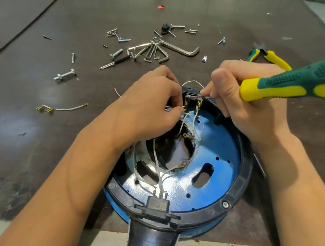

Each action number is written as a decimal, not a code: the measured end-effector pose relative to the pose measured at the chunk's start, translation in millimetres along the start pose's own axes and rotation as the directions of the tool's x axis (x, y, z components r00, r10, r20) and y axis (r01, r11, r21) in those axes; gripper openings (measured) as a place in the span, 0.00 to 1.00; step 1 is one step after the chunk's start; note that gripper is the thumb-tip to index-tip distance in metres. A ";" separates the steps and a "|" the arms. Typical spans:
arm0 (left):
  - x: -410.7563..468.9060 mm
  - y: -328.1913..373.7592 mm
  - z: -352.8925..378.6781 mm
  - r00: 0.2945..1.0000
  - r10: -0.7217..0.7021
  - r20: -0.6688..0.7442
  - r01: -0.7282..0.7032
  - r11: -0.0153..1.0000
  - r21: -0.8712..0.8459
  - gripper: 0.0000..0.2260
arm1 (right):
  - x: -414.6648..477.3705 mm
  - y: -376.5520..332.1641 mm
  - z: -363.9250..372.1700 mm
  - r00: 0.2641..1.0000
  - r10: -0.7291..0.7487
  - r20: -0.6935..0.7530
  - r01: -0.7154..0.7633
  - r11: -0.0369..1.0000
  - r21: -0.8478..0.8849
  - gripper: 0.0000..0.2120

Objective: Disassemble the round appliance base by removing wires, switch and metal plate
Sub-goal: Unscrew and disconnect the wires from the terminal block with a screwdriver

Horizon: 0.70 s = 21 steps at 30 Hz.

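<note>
The round appliance base (180, 199) has a bright blue metal plate (225, 143) inside a black plastic ring (237, 190). Its thin white wires (156, 159) end in brass-yellow terminals. The screwdriver handle (307, 80) is dark green and yellow, with a pattern of small raised dots. The pliers (277, 59) have green and yellow grips. The worktop (31, 136) is dark brown, with silver hex keys (179, 49) and one small red piece (161, 7).

1. The left hand (151, 105) and right hand (248, 105) meet at the far rim of the round base (238, 186), so that side is blocked.
2. The screwdriver (307, 80) handle sticks out high over the right side.
3. Loose white wires (159, 178) cross the middle of the base.
4. Some hex keys (156, 50) and screws (119, 38) lie on the far table (11, 134).
5. The near left of the table has open room.
</note>
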State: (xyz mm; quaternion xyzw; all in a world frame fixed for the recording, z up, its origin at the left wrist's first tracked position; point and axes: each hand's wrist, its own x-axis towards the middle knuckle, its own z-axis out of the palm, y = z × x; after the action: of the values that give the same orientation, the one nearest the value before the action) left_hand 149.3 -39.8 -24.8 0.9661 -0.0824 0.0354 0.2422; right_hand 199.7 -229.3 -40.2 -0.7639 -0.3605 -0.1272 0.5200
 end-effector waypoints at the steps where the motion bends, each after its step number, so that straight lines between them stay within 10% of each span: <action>1: -0.1 -0.2 0.1 1.000 0.002 0.000 -0.002 1.000 -0.002 0.07 | -0.4 -0.4 0.2 1.000 0.006 0.005 -0.006 1.000 -0.008 0.19; 21: -0.7 -1.1 0.0 1.000 0.015 -0.018 -0.015 1.000 0.012 0.04 | 15.6 7.1 11.7 0.787 0.536 -0.305 -0.378 0.810 0.449 0.22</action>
State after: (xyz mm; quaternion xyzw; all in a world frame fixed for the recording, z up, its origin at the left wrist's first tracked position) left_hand 148.8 -38.7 -25.4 0.9665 -0.0872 0.0463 0.2369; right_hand 213.5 -213.7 -41.4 -0.6733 -0.0583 -0.0862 0.7320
